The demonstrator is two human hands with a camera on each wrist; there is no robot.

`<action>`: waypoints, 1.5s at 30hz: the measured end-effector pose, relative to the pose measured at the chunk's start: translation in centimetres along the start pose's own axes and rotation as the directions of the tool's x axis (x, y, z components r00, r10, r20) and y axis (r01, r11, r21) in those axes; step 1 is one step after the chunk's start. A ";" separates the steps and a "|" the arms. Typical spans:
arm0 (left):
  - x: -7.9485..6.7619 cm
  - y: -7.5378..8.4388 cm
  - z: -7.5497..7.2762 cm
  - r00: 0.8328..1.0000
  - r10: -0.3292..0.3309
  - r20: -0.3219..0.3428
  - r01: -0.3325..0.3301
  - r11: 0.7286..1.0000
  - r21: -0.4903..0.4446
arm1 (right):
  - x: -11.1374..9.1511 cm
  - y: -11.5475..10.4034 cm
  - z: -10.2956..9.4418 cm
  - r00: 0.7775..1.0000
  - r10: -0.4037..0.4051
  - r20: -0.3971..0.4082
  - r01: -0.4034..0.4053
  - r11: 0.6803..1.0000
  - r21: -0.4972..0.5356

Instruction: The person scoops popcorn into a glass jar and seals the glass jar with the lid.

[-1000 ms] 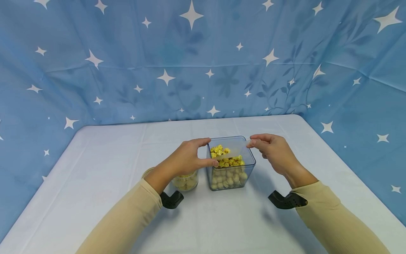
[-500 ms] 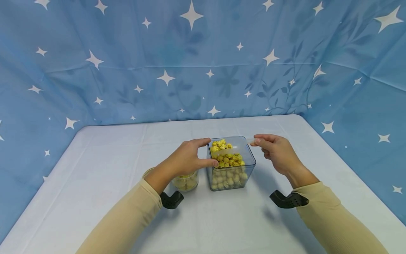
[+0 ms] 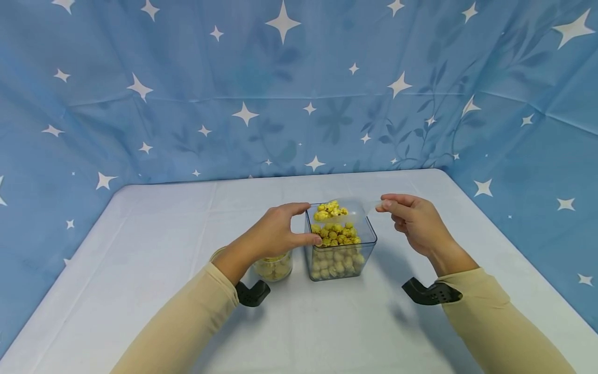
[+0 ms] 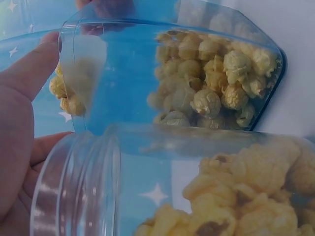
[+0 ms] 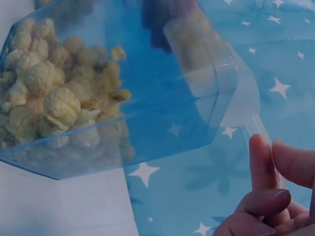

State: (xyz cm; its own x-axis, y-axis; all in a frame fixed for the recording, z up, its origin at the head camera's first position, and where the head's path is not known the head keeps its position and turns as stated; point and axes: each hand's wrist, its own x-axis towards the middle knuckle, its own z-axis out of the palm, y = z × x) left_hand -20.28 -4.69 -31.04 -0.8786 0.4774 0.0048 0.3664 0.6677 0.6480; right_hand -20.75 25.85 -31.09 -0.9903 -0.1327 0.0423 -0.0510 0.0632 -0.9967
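Observation:
A clear square plastic container (image 3: 367,259) of yellow popcorn stands on the table. My left hand (image 3: 279,228) holds it by the left side, thumb at the front corner of the rim and a finger at the back corner. My right hand (image 3: 413,223) pinches the handle of a translucent scoop (image 3: 357,211) between thumb and fingers. The scoop lies level at the container's top, and a heap of popcorn (image 3: 329,209) sits in its bowl. In the right wrist view the scoop's handle (image 5: 255,127) runs out from the rim to my fingertips.
Left of the container, a round clear jar (image 3: 275,270) with popcorn stands partly hidden under my left wrist. In the left wrist view the jar's threaded neck (image 4: 74,182) is close by my hand. A white cloth covers the table (image 3: 163,249); a blue star-patterned curtain (image 3: 187,114) hangs behind.
My right hand has moved right and slightly up with the scoop, which has risen from among the popcorn to the rim with a load on it. The left hand stays put.

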 end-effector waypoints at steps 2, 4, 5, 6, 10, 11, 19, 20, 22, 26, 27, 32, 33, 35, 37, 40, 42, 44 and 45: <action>-0.1 -0.2 -0.1 1.000 -0.001 -0.012 0.001 1.000 -0.012 | 0.0 -0.1 0.1 1.000 -0.012 0.003 0.012 1.000 0.016; -0.3 -0.4 -0.3 1.000 -0.001 -0.030 0.000 1.000 -0.022 | -0.1 -0.3 0.2 1.000 -0.024 0.008 0.024 0.999 0.033; -0.5 -0.6 -0.5 0.999 -0.002 -0.040 0.001 1.000 -0.027 | -0.1 -0.3 0.2 0.999 -0.033 0.012 0.032 0.999 0.039; -0.6 -0.7 -0.6 0.999 -0.005 -0.052 0.003 1.000 -0.030 | -0.1 -0.4 0.3 0.999 -0.040 0.017 0.039 0.998 0.048; -1.4 -1.4 -1.1 0.997 0.000 -0.082 -0.003 0.999 -0.035 | -0.1 -0.6 0.7 0.997 -0.070 0.038 0.066 0.994 0.091; -1.7 -1.7 -1.2 0.996 -0.001 -0.089 -0.002 0.999 -0.039 | -0.1 -0.6 0.8 0.996 -0.075 0.043 0.071 0.992 0.101; -3.4 -3.7 -1.5 0.988 -0.009 -0.154 0.000 0.998 -0.059 | -0.1 -1.1 1.8 0.991 -0.111 0.080 0.099 0.985 0.141; -3.5 -4.0 -1.6 0.987 -0.010 -0.158 0.000 0.998 -0.061 | 0.0 -1.2 2.0 0.990 -0.114 0.084 0.101 0.985 0.138; -3.8 -4.5 -1.6 0.987 -0.010 -0.160 -0.001 0.998 -0.067 | 0.0 -1.5 2.3 0.988 -0.124 0.091 0.112 0.986 0.127; -4.1 -5.4 -1.4 0.987 -0.015 -0.161 0.000 0.996 -0.095 | 0.3 -2.1 2.9 0.983 -0.149 0.105 0.137 0.984 0.109; -4.1 -5.6 -1.2 0.986 -0.015 -0.163 -0.003 0.994 -0.111 | 0.4 -2.2 3.1 0.982 -0.153 0.109 0.142 0.984 0.105; -4.5 -6.5 -0.3 0.984 -0.035 -0.177 -0.001 0.980 -0.199 | 0.5 -2.4 4.2 0.982 -0.142 0.126 0.137 0.989 0.051; -4.6 -6.7 -0.1 0.984 -0.044 -0.175 0.006 0.977 -0.212 | 0.5 -2.4 4.4 0.983 -0.134 0.126 0.132 0.991 0.029; -4.7 -6.9 0.3 0.983 -0.071 -0.167 0.030 0.972 -0.231 | 0.4 -2.5 4.8 0.986 -0.117 0.123 0.120 0.993 -0.017; -4.8 -7.0 0.6 0.982 -0.097 -0.160 0.057 0.969 -0.241 | 0.2 -2.6 5.1 0.988 -0.100 0.121 0.108 0.992 -0.063; -4.9 -7.0 0.9 0.978 -0.130 -0.161 0.090 0.968 -0.234 | 0.1 -2.9 5.6 0.989 -0.083 0.121 0.100 0.986 -0.134; -5.0 -7.0 1.1 0.976 -0.142 -0.166 0.102 0.968 -0.229 | -0.1 -3.1 5.8 0.990 -0.078 0.121 0.100 0.977 -0.187; -5.0 -7.1 1.2 0.974 -0.148 -0.169 0.107 0.967 -0.231 | -0.1 -3.2 6.0 0.990 -0.074 0.122 0.102 0.967 -0.235; -5.0 -7.1 1.2 0.974 -0.150 -0.170 0.108 0.966 -0.234 | -0.2 -3.2 6.1 0.989 -0.077 0.123 0.106 0.961 -0.254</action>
State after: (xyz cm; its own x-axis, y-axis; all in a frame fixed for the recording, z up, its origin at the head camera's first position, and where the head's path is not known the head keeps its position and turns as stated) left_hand -18.10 -11.14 -36.58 -0.9627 0.2681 0.0366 0.1875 0.5633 0.8047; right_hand -19.61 19.60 -28.29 -0.9599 -0.2579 0.1099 -0.1871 0.2976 -0.9362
